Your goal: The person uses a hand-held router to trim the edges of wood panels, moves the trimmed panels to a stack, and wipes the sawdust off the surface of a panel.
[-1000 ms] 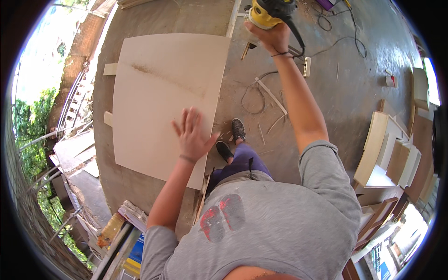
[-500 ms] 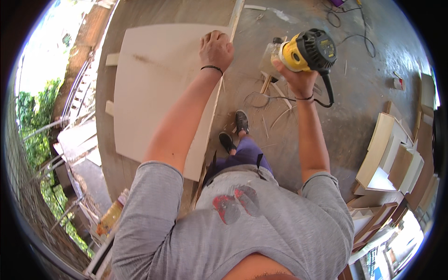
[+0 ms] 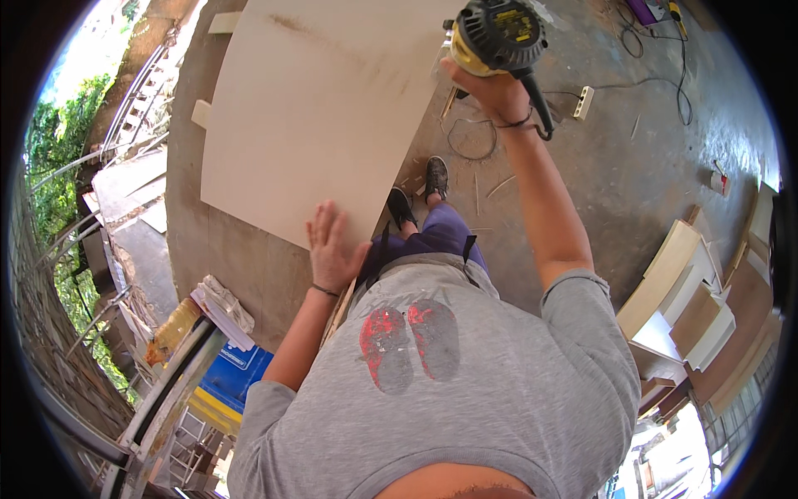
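Note:
My right hand [image 3: 496, 93] is wrapped round the body of a yellow and black router [image 3: 501, 35], whose black cord bends down beside my wrist. The router is at the far right edge of a large pale board [image 3: 312, 116]; its base is mostly hidden, so I cannot tell whether it touches. At the board's near right corner, my left hand [image 3: 334, 249] lies with its fingers stretched out on the surface, holding nothing. The board rests on a brown worktable [image 3: 187, 166], with dark smudges across its far part.
Two pale strips [image 3: 201, 113] jut from under the board's left side. A white power strip [image 3: 584, 102], cords and thin offcuts lie on the floor. Wooden box pieces [image 3: 673, 287] stand at the right, near a small can [image 3: 719, 182]. A blue box [image 3: 234, 374] is at the lower left.
My left hand has left the board's far right corner and come down to its near corner, fingers now spread. My right hand has carried the router left and farther away, to the board's edge.

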The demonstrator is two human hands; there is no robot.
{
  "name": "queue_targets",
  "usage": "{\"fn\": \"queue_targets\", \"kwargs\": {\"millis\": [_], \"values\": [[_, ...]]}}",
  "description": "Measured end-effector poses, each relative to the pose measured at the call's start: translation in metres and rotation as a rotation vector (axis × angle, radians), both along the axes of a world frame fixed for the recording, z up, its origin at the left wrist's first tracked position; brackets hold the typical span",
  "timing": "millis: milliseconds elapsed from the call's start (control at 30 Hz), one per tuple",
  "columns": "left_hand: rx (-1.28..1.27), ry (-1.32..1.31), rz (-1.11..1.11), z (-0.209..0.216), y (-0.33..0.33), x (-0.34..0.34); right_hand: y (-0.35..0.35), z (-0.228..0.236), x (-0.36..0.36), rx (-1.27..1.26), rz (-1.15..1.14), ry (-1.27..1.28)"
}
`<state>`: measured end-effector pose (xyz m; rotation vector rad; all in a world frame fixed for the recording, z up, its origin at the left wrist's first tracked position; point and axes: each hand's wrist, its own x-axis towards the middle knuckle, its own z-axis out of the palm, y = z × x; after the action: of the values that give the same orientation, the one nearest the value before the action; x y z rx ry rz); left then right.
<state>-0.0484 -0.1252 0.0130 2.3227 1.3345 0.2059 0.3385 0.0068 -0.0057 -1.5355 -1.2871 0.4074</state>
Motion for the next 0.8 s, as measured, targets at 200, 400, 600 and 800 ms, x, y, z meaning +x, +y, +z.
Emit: {"fn": "queue_targets", "kwargs": {"millis": [200, 400, 600, 800], "values": [[0.103, -0.014, 0.312, -0.023, 0.028, -0.075, 0.007, 0.017, -0.023, 0.048, -0.078, -0.036], [0.064, 0.251, 0.051, 0.004, 0.045, -0.088, 0.004, 0.023, -0.037, 0.068, -0.124, -0.102], [0.059, 0.178, -0.022, -0.006, 0.055, -0.108, -0.012, 0.019, -0.055, 0.022, -0.175, -0.148], [0.131, 0.095, -0.026, -0.019, 0.057, -0.110, -0.034, 0.027, -0.082, 0.047, -0.134, -0.089]]}}
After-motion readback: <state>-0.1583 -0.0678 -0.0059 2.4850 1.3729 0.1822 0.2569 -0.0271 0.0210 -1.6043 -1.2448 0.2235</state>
